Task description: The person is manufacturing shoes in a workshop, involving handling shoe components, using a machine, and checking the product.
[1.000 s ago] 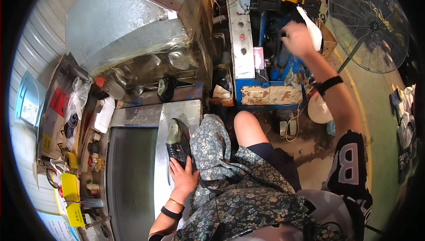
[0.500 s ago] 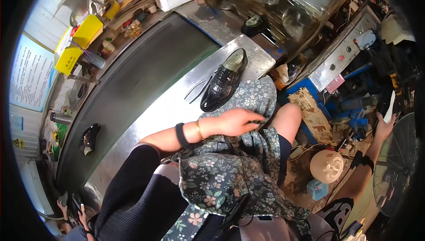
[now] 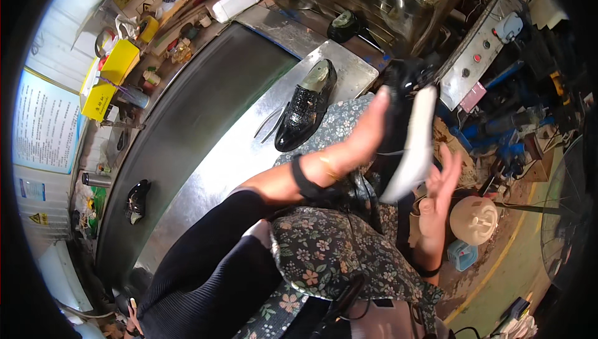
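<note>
A black shoe with a white sole, smeared by motion, is held upright over my lap, its sole turned to the right. My left hand grips it from the left, thumb raised along its dark side; the other fingers are hidden behind the shoe. Beside the sole, my right hand has its fingers spread; I cannot tell whether it touches the shoe. Just left of my left hand, a shiny black textured shoe lies on the metal table edge, toe toward me, thin dark laces at its side.
Beyond the metal edge runs a dark conveyor belt carrying another black shoe. One more dark shoe sits at the far end. On the right are a control panel, a cream jug and a fan. Another person's hand shows lower left.
My right hand has come in from the far right, bringing the white-soled shoe over my lap. The left hand has lifted from the lap and taken hold of it. The view has shifted slightly.
</note>
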Tool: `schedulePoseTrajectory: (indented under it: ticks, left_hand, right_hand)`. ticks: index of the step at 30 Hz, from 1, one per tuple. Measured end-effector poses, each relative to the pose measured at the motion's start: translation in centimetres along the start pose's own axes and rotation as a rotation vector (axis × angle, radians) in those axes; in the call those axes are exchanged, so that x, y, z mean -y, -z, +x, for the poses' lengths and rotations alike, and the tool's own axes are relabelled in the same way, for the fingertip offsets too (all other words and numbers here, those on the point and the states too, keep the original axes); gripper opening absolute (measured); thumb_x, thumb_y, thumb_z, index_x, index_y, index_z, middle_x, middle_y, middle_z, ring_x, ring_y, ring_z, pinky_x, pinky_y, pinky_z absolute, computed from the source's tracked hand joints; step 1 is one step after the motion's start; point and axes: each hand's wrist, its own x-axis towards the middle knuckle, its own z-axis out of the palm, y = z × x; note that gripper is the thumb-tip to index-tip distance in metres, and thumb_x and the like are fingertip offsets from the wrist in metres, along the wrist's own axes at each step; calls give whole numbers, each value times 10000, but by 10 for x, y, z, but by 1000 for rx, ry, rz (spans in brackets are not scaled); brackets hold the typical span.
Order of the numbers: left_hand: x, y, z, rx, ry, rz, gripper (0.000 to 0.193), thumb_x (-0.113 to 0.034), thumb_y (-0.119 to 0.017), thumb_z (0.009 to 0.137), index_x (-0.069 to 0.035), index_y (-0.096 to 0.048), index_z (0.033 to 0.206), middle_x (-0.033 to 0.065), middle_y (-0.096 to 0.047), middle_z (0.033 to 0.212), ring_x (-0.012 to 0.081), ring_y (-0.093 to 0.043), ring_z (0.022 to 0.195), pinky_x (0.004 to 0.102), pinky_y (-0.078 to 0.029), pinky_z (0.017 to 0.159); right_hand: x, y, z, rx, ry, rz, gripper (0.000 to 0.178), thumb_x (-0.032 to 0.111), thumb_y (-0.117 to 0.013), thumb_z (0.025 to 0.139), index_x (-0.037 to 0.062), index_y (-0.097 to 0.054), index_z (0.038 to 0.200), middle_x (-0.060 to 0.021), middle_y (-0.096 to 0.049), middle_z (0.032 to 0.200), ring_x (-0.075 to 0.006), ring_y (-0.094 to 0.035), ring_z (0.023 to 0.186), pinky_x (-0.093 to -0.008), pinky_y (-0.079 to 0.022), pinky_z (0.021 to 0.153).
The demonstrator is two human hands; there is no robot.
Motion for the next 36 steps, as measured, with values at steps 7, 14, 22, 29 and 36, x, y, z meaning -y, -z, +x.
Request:
schedulePoseTrajectory:
  ticks: [7, 14, 22, 29, 36]
  left_hand:
    - [-21, 54, -82, 605, 123, 1403, 695, -425, -748, 827, -29, -480, 1330, 199, -633, 1162, 362, -624, 1064, 412, -495, 907]
    - [-67, 140, -46, -289, -493, 1469, 505, -195, -710, 796, 26, -554, 1222, 227, -586, 1204, 400, -570, 1121, 446, -468, 950]
    - [-79, 193, 34, -535, 127, 1671, 904, -535, -787, 699, 8, -489, 1357, 242, -674, 1120, 383, -643, 1072, 403, -498, 924]
    - [-101, 203, -64, -276, -137, 270, 802, -314, -853, 707, 0, -497, 1353, 145, -609, 1272, 269, -607, 1133, 384, -464, 999]
    - [-128, 193, -208, -136, 200, -338, 830, -294, -751, 831, 7, -328, 1479, 164, -426, 1473, 265, -404, 1355, 390, -320, 1142]
  right_hand:
    - [-21, 10, -13, 845, -521, -17, 770, 222, -734, 850, -14, -351, 1475, -99, -473, 1407, -164, -470, 1281, -328, -406, 1038]
    - [-41, 8, -44, 162, -843, 697, 623, 120, -583, 817, -88, -451, 1389, -131, -586, 1312, -202, -560, 1203, -315, -406, 1035]
    - [-154, -78, 173, -98, -495, 343, 520, 136, -656, 893, -40, -495, 1355, -95, -611, 1220, -177, -559, 1115, -281, -407, 983]
    - [-236, -154, 179, 55, -169, -422, 312, 141, -660, 833, 5, -658, 1114, -192, -661, 1120, -331, -640, 1047, -394, -499, 899]
    - [-188, -275, 92, 749, -100, -718, 480, 478, -675, 862, 140, -645, 1201, -176, -532, 1187, -374, -556, 1084, -420, -477, 933]
